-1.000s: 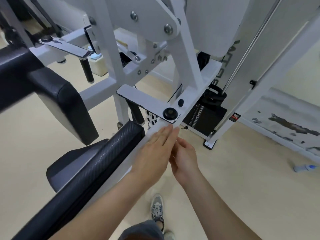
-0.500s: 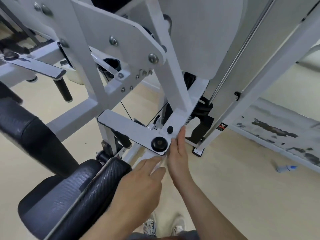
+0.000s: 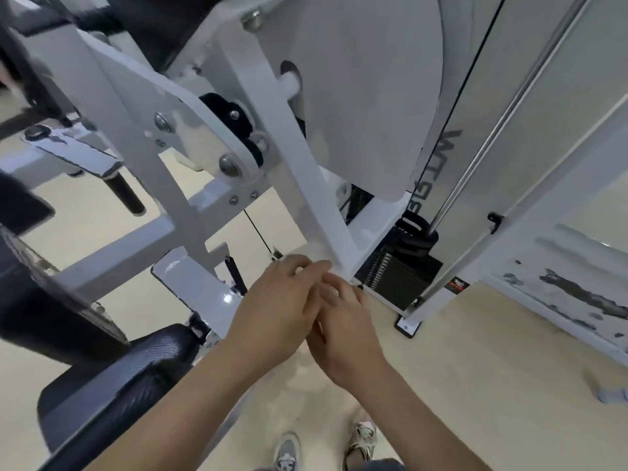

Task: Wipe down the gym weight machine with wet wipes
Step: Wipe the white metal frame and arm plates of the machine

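The white weight machine [image 3: 306, 185] fills the view, its slanted post meeting a base beam near the middle. My left hand [image 3: 282, 300] rests at the foot of that post with fingers curled, and a bit of white wet wipe [image 3: 307, 269] shows among them. Pressed against its right side is my right hand [image 3: 350, 321], fingers bent toward the left fingertips. Blur hides whether the right hand holds any of the wipe.
A black padded seat [image 3: 119, 379] lies at lower left. The black weight stack [image 3: 397, 277] stands behind the hands, with a steel guide rod [image 3: 475, 158] above it. A black-tipped handle [image 3: 125, 195] juts out at left. A small bottle [image 3: 608, 394] lies on the beige floor.
The view has swung upward and closer to the post. My right hand has left the frame's edge and joined my left, and both now sit at the post's foot.
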Available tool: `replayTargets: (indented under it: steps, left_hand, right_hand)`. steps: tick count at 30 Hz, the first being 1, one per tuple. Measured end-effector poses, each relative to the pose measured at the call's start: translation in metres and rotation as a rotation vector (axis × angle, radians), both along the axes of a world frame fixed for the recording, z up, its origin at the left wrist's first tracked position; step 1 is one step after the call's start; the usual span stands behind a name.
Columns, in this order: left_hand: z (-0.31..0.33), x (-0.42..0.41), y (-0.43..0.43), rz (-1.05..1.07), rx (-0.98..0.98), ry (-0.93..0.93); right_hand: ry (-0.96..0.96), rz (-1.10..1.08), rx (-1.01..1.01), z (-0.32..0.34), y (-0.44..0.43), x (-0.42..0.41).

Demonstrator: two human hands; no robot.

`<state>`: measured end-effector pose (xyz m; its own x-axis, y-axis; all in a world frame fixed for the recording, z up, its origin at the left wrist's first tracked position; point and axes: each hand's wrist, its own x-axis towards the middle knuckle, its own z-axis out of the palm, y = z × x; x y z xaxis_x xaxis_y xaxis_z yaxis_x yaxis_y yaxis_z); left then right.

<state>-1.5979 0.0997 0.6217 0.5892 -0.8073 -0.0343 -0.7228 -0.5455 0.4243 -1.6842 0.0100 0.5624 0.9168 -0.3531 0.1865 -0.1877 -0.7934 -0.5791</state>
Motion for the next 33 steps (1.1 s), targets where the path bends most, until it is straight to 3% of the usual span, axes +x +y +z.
replayTargets:
  steps: [2,4,6,8,11,14,16,17,19,21,25,28,33]
  left_hand:
    - [-0.005,0.007,-0.009,0.039,0.082,-0.043]
    - [-0.013,0.011,-0.015,0.094,0.185,-0.002]
    - [-0.019,0.01,-0.023,0.152,0.24,0.111]
    - [-0.021,0.007,-0.037,0.169,0.287,0.085]
    - [-0.018,0.012,-0.06,0.224,0.421,0.101]
    - [-0.005,0.025,-0.071,0.296,0.407,0.513]
    - [-0.001,0.028,-0.071,0.309,0.363,0.607]
    - [-0.002,0.023,-0.07,0.299,0.381,0.5]
    - [-0.009,0.005,-0.063,0.23,0.374,-0.075]
    - [-0.014,-0.018,-0.052,0.154,0.344,-0.404]
    - [-0.025,-0.024,-0.031,-0.01,0.176,-0.464]
    - [-0.027,-0.011,-0.02,-0.052,0.227,-0.364]
    - [-0.023,-0.008,-0.014,-0.118,0.148,-0.297]
  right_hand:
    - [0.061,0.111,-0.083,0.003,-0.025,0.002]
    - [0.0,0.171,-0.151,-0.001,-0.044,0.001]
    - [-0.108,0.135,-0.192,-0.009,-0.053,-0.011]
    - [-0.211,0.039,-0.166,-0.019,-0.058,-0.028]
    - [-0.227,-0.03,0.049,-0.032,-0.059,-0.037]
    - [-0.117,-0.117,0.4,-0.026,-0.052,-0.029]
    - [-0.122,-0.215,0.678,-0.013,-0.049,-0.023]
    - [-0.14,-0.261,0.784,-0.007,-0.049,-0.021]
    - [-0.148,-0.349,0.926,0.0,-0.044,-0.017]
    - [-0.132,-0.371,0.989,0.001,-0.032,-0.012]
    - [-0.051,-0.234,0.823,0.002,-0.016,0.001]
    - [-0.053,-0.174,0.411,0.0,-0.043,0.016]
    - [0.229,-0.01,0.167,0.014,-0.085,0.037]
